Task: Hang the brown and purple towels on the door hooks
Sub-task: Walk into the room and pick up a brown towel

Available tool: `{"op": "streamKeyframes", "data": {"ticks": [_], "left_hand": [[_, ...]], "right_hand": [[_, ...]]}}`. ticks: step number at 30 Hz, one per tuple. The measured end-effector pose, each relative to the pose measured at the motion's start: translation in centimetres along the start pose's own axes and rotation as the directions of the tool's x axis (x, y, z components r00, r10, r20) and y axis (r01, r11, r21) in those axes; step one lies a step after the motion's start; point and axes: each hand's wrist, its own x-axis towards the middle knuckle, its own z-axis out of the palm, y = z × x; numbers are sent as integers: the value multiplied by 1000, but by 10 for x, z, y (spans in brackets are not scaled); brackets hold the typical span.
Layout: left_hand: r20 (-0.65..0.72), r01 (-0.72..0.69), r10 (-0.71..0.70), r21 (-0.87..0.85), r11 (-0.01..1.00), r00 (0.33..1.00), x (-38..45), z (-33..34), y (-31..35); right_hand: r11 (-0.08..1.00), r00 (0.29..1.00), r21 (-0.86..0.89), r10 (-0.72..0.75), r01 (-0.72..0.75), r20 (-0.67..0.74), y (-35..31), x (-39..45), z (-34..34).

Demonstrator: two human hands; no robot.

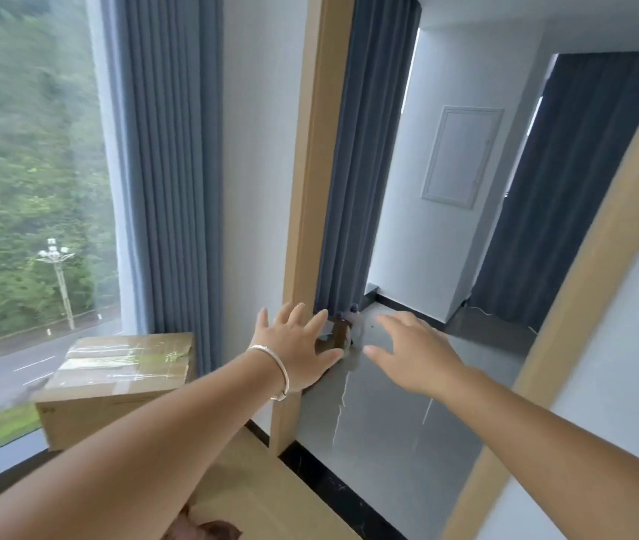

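1. Left hand (297,349) — extended forward, fingers spread and straight, holding nothing. The palm lies over the lower part of the wooden door frame (312,189); whether it touches the frame cannot be told.
2. A silver bangle (274,370) sits on the left wrist.
3. Right hand (415,354) — extended forward over the grey floor (407,442) past the doorway, fingers spread and relaxed, holding nothing.
4. Between the two hands, on the floor at the foot of a blue curtain (364,169), lies a small heap: a brown item (339,335) with a pale purple piece (352,314) at its top. It is blurred and partly hidden by the left fingers; whether these are the towels cannot be told. Neither hand touches it visibly.
5. A brown patch (212,532) shows at the bottom edge of the view, below the left forearm; what it is cannot be told.
6. No door hooks can be made out in the view.
7. A taped cardboard box (119,383) stands at left beside the window (25,189), just in front of a second blue curtain (166,169).
8. Through the window: trees, a road and a lamp post (57,278).
9. In the far room, a white wall panel (462,157) and a dark curtain (574,181).
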Motion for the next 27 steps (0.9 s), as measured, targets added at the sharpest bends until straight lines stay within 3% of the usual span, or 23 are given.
{"op": "streamKeyframes", "data": {"ticks": [6,14,20,27], "left_hand": [[72,341,-349,99,935,934,-16,15,-133],[101,662,-686,197,723,720,-27,41,-263],[106,803,-825,191,564,555,-49,87,-319],[248,882,-888,179,435,387,-98,179,-361]], "right_hand": [[949,949,107,-305,296,80,-110,96,58],[780,782,214,-616,588,96,-229,225,114],[650,624,244,-760,720,183,-302,285,177],[592,478,307,-795,745,374,-363,282,280]]}}
